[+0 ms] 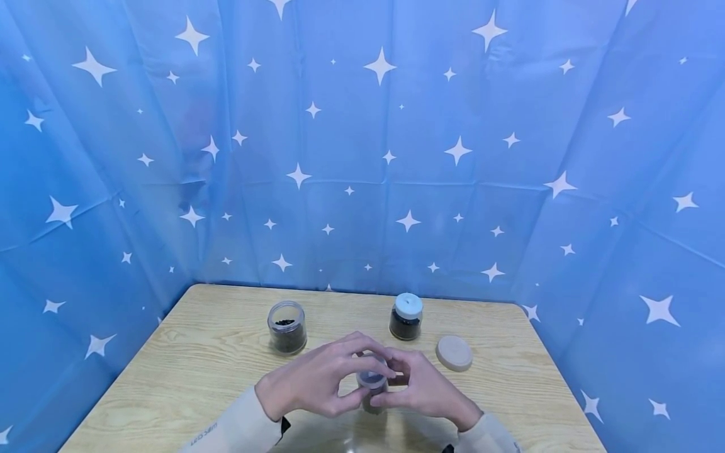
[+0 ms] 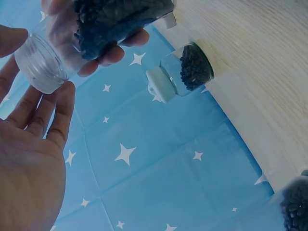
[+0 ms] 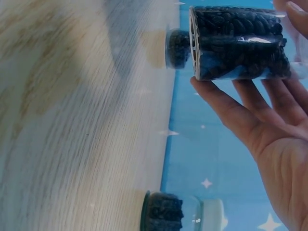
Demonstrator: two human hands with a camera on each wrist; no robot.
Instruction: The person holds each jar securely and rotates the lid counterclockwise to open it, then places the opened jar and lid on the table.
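Clear jar (image 3: pixel 240 43) held by left hand (image 1: pixel 323 380) at neck, right hand (image 1: pixel 421 387) at body; dark contents (image 2: pixel 110 24) clear only in wrist views. Sleeve lettering (image 1: pixel 204 434) left of jar shown by head view; can't be read.

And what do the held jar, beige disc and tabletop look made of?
Held jar: clear, glossy glass or plastic; highlights, and dark pieces show through.
Beige disc: matte, perhaps plastic or wood; no highlights.
Tabletop: satin wood or laminate; visible grain, soft reflections.

Curtained-off tabletop booth; room type past it can't be told. Blue star-print curtain (image 1: pixel 351 135) beyond and to both sides of the fingers (image 1: pixel 362 344), wood-grain table (image 1: pixel 215 365) below them.
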